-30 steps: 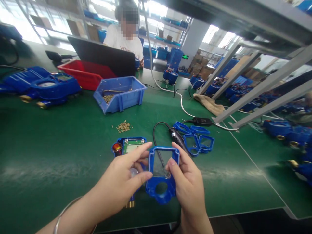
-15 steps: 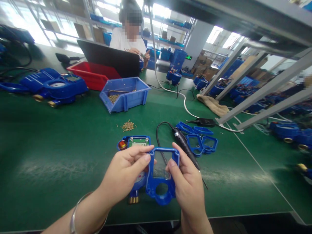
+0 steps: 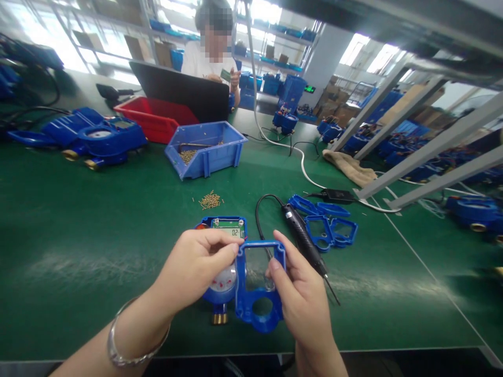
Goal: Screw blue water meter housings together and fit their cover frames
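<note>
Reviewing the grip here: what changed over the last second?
The left hand moved its thumb up the blue frame's edge to the upper-left corner. Opposite, a co-worker's hand rose, showing a green board. Unchanged: the right hand grips the frame's right side; screw pile and blue bin lie in place.

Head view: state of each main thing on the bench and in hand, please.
Blue cover: held by left hand and right hand, not fitted
Meter: uncovered, display showing digits
Black screwdriver: lying on bench, not held
Spare blue covers: lying loose
Brass pieces: loose pile
Blue bin: open-topped, holding small pieces
Red bin: open-topped, contents unclear
</note>
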Action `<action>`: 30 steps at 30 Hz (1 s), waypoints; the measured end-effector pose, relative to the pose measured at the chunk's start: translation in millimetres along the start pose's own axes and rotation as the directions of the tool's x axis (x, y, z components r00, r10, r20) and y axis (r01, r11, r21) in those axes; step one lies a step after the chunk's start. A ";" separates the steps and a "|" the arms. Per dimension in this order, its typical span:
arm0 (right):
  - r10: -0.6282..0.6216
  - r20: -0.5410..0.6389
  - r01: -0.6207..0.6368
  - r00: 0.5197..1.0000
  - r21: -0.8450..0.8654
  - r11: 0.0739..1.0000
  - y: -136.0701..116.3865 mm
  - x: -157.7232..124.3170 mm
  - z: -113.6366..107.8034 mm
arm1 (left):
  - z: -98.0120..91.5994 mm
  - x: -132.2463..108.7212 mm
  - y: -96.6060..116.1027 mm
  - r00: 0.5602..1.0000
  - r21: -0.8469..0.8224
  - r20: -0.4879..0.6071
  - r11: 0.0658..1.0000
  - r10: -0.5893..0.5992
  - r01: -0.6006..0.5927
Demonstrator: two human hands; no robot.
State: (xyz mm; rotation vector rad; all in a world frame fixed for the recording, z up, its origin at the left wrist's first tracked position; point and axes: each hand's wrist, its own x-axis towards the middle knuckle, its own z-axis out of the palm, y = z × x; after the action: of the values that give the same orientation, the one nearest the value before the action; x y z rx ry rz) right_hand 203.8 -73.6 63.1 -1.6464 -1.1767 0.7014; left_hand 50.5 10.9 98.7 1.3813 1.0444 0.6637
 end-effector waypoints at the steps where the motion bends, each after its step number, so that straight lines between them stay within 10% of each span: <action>1: -0.006 0.012 0.006 1.000 -0.002 1.000 0.0 0.4 -0.5 | -3.1 1.0 1.7 1.000 0.027 0.023 1.000 0.001 -0.002; 24: 0.076 0.098 -0.086 0.992 0.104 0.991 -15.2 9.4 -1.7 | -23.8 10.3 -5.3 0.962 -0.109 0.265 0.990 -0.061 0.093; 30: 0.037 0.058 -0.036 0.998 -0.013 0.999 -12.9 8.5 0.8 | -15.6 5.6 -8.4 0.982 -0.133 0.172 0.985 -0.082 0.106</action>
State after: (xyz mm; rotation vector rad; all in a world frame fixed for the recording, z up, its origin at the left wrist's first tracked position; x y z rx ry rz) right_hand 201.5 -64.4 75.4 -1.6709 -1.1963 0.7716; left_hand 37.6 21.8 91.1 1.2335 0.9063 0.5330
